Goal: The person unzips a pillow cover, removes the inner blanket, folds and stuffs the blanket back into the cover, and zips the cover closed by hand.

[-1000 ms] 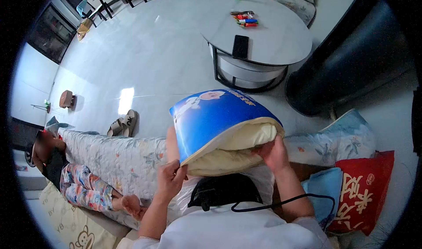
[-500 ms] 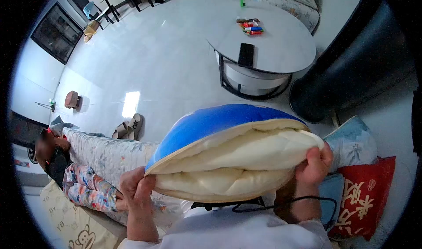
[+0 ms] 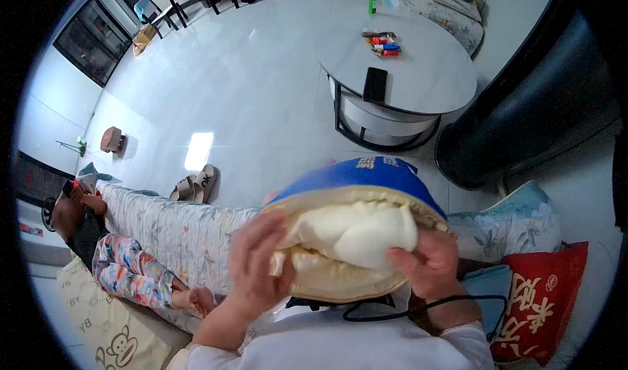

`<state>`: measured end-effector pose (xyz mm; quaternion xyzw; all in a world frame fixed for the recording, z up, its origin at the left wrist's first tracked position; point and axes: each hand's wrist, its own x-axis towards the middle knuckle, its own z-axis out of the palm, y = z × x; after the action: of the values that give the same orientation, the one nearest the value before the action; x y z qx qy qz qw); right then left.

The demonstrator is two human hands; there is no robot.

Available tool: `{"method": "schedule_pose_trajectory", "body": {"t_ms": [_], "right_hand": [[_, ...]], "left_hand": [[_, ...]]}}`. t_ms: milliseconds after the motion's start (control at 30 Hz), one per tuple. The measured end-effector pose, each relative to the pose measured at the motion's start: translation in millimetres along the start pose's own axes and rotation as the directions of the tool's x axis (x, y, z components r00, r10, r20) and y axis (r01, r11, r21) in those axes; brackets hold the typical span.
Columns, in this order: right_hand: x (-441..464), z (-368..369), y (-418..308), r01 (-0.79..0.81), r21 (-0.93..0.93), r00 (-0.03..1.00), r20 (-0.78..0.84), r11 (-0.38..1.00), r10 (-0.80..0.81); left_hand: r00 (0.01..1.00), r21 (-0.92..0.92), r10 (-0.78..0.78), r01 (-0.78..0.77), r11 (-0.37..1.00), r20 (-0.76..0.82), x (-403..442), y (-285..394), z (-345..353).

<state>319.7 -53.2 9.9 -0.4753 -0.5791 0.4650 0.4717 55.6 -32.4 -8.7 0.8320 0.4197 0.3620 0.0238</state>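
A blue cushion cover [image 3: 356, 177] with gold lettering and a cream back is held in front of my chest, its opening gaping toward me. Inside it bulges a white cushion insert [image 3: 360, 236], folded at its right end. My left hand [image 3: 261, 255], slightly blurred, curls its fingers over the left side of the opening, at the cover and the insert's edge. With thumb and bent fingers, my right hand [image 3: 428, 259] grips the insert's right end; some of those fingers are hidden inside the cover.
A round table [image 3: 432, 76] ahead holds a phone [image 3: 375, 85], colourful packets [image 3: 386, 46] and a green bottle [image 3: 372, 2]. Red cushion [image 3: 546, 291] lies at right. At left, another person's legs [image 3: 140, 272] rest on the sofa. A black cable [image 3: 425, 302] crosses my front.
Both hands have come closer together, and the stretched opening has narrowed and rounded. My right hand has moved inward onto the insert, which now folds up. Lettering on the cover has come into view.
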Motion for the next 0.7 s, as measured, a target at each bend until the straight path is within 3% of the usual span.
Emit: {"method": "schedule_pose_trajectory", "body": {"t_ms": [67, 100, 200, 333, 400, 533, 567, 633, 667, 700], "right_hand": [[3.2, 5.0, 2.4, 0.002, -0.074, 0.981, 0.194, 0.997, 0.013], [1.9, 11.4, 12.6, -0.039, 0.01, 0.984, 0.174, 0.999, 0.037], [0.8, 16.7, 25.5, -0.107, 0.014, 0.985, 0.136, 0.994, 0.105], [2.5, 24.9, 40.6, -0.189, 0.034, 0.979, 0.08, 0.981, 0.186], [3.4, 26.1, 46.9, -0.193, -0.06, 0.977, 0.075, 0.979, 0.198], [3.9, 30.9, 62.4, -0.147, -0.06, 0.987, 0.054, 0.987, 0.151], [5.0, 31.4, 63.9, -0.135, -0.042, 0.99, 0.041, 0.99, 0.137], [6.0, 32.7, 72.3, -0.125, -0.022, 0.992, 0.027, 0.992, 0.125], [6.5, 33.6, 80.1, -0.145, 0.07, 0.989, 0.016, 0.987, 0.144], [6.8, 34.3, 86.2, -0.162, 0.161, 0.987, 0.006, 0.973, 0.164]], "left_hand": [[0.987, -0.235, -0.015, 0.053, 0.97, 0.161, 17.1, 14.3, 8.5], [0.982, -0.298, -0.079, 0.129, 0.946, 0.173, 24.2, 23.0, 15.6], [0.972, -0.261, -0.071, 0.13, 0.957, 0.222, 19.4, 10.1, 39.4], [0.935, -0.443, -0.162, 0.297, 0.846, 0.317, 7.7, 6.0, 59.7], [0.909, -0.446, -0.213, 0.367, 0.816, 0.359, 2.5, 7.3, 63.1], [0.839, -0.419, -0.258, 0.477, 0.773, 0.479, -4.5, -0.4, 65.9], [0.838, -0.418, -0.259, 0.478, 0.773, 0.48, -4.1, -0.3, 66.0], [0.905, -0.333, -0.18, 0.318, 0.887, 0.385, -3.5, 1.1, 68.0], [0.904, -0.332, -0.181, 0.32, 0.887, 0.388, -4.3, 3.7, 69.7], [0.947, -0.353, -0.19, 0.276, 0.894, 0.261, -5.7, 7.6, 71.6]]}}
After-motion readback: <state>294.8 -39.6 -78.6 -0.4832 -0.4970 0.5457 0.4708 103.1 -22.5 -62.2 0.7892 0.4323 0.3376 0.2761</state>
